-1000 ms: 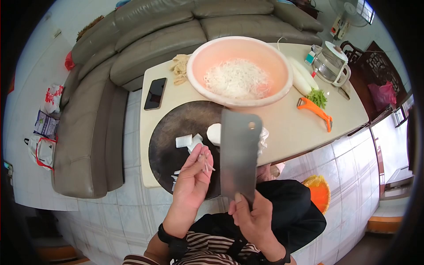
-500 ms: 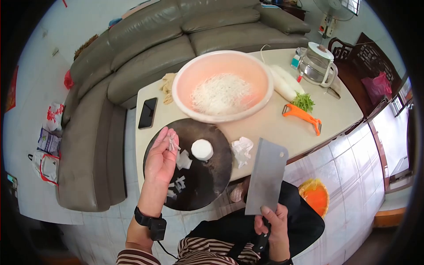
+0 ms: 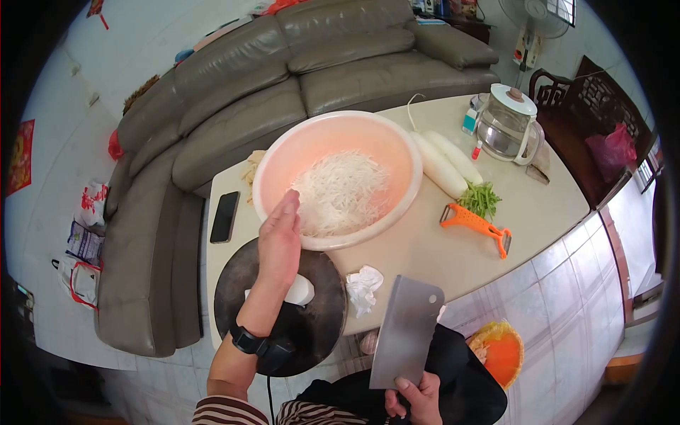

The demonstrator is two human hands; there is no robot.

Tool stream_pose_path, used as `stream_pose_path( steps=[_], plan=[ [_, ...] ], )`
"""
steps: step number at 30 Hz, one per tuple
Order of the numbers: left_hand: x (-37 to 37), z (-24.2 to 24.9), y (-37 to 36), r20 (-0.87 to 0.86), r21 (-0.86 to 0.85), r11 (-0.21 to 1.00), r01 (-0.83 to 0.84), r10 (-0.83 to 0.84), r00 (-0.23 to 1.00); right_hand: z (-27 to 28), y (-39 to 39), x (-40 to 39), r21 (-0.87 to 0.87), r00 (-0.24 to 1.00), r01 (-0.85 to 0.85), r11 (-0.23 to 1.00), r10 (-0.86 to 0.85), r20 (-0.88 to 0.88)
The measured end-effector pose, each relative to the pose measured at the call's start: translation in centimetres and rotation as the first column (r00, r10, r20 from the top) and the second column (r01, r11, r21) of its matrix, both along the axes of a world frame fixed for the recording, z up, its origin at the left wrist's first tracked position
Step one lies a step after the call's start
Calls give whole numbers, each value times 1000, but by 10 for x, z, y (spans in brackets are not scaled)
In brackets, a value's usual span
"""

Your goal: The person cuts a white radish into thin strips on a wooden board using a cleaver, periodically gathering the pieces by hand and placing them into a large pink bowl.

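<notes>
My left hand [image 3: 281, 244] is over the near left rim of the pink basin [image 3: 409, 191], its fingers straight and close together; its palm is turned toward the basin, and whether anything is in it is hidden. White shreds [image 3: 343, 191] lie in the basin. Below my wrist, a cut white radish piece [image 3: 301, 291] stands on the round dark chopping board [image 3: 322, 329], partly behind my forearm. My right hand [image 3: 418, 398] is closed on the handle of a cleaver [image 3: 407, 329], whose broad blade points up, right of the board.
Two whole white radishes [image 3: 440, 166], green leaves [image 3: 480, 200] and an orange peeler [image 3: 476, 225] lie right of the basin. A glass pot [image 3: 504, 127] stands behind them. A phone [image 3: 224, 217] lies at the left; crumpled tissue [image 3: 364, 289] is beside the board. An orange-lined bin [image 3: 501, 358] stands on the floor.
My left hand has moved from above the board to the basin's rim, and its palm has turned away. The cleaver has shifted left and lower in view. The whole view has shifted.
</notes>
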State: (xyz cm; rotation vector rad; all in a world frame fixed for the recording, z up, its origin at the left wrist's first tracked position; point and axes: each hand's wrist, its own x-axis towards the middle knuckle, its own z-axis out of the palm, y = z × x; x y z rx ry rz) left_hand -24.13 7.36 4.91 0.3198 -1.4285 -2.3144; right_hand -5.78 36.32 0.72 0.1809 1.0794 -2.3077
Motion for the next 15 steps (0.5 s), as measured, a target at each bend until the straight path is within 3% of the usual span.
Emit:
stream_pose_path(
  steps=[1,3,5,12,15],
  plan=[
    [-3,-3,4,77,-79,997,5,1,997,7,-2,-1,42,999,-47,998,47,8],
    [-4,-2,6,68,-116,993,14,-6,998,10,-10,-3,78,1000,-10,997,11,-3],
    [-1,-4,-1,39,-39,999,8,-6,999,6,-11,-4,85,994,-104,991,107,-27],
    [7,-1,-13,-9,-8,1000,22,-22,1000,19,-15,-8,124,995,-101,987,101,9],
    [9,0,-15,19,87,996,-29,28,999,18,-17,-7,112,994,-106,988,107,-3]
  ],
)
